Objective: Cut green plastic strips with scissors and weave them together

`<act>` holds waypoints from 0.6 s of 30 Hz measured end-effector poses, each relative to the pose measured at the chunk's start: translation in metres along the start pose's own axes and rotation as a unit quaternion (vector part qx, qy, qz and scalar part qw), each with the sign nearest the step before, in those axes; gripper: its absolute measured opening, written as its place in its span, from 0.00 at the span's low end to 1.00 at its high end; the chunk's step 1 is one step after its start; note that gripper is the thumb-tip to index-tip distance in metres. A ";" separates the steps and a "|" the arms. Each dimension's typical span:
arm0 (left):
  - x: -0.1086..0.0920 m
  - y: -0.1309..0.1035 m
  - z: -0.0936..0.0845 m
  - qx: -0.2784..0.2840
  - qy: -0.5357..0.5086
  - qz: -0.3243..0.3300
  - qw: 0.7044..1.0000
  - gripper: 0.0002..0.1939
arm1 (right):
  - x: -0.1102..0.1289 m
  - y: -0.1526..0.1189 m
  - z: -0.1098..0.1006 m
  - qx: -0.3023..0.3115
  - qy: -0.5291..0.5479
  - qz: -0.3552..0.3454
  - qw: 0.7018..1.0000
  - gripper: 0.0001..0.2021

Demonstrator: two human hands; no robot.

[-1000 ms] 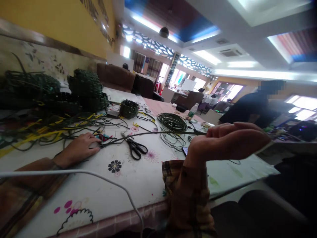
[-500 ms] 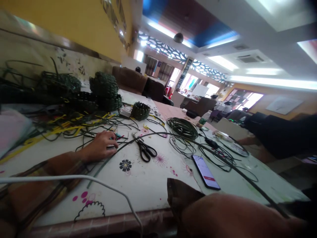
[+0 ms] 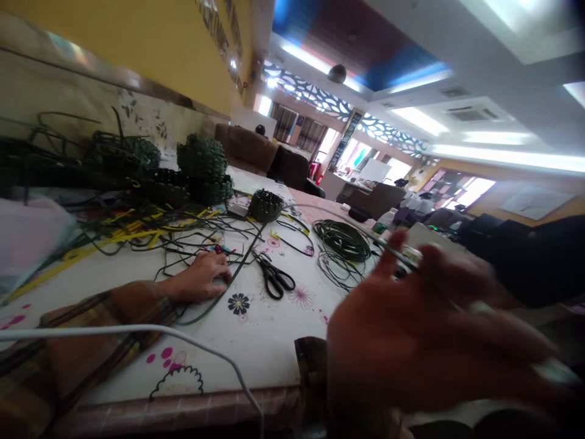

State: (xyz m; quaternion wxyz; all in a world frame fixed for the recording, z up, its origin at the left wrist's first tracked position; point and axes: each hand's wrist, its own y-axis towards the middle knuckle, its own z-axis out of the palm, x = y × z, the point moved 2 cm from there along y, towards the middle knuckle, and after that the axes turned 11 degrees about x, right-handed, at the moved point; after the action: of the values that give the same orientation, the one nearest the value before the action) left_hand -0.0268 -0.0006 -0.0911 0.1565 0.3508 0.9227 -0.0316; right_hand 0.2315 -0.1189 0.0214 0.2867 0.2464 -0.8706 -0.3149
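My left hand point(image 3: 203, 278) rests on the patterned tabletop, its fingers curled by a long dark green strip point(image 3: 240, 262); whether they grip it is unclear. From there the strip arches up and runs right to my right hand point(image 3: 411, 323), which is large, close to the camera and blurred. It passes between the thumb and forefinger of that hand. Black-handled scissors point(image 3: 275, 279) lie right of my left hand. A small woven green basket point(image 3: 265, 205) stands behind them, and a coil of green strip point(image 3: 342, 240) lies to its right.
Larger woven baskets point(image 3: 201, 161) and loose green and yellow strips point(image 3: 137, 228) cover the back left. A white cable point(image 3: 183, 336) crosses the near left. A bottle point(image 3: 384, 221) stands at the back right. Chairs are beyond the table.
My right hand has risen from the bottom right edge and now covers the phone. The strip has bent into a higher arch. The view has shifted slightly left.
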 end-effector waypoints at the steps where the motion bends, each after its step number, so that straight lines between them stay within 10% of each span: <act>1: 0.000 0.000 0.000 -0.003 0.004 -0.014 1.000 0.10 | 0.001 0.011 0.005 -0.060 0.017 -0.014 0.998 0.09; 5: 0.001 0.000 0.006 -0.048 0.008 -0.049 0.998 0.22 | -0.014 0.053 0.039 -0.247 0.169 -0.031 0.954 0.24; 18: -0.006 -0.007 -0.009 -0.108 0.121 -0.052 0.985 0.19 | -0.081 0.048 0.141 -0.099 0.387 0.081 0.913 0.19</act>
State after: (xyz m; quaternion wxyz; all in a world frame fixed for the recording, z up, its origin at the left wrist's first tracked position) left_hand -0.0297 -0.0078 -0.0813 0.0789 0.2842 0.9499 0.1030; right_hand 0.1850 0.0202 -0.0627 0.6489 0.2478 -0.6728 -0.2547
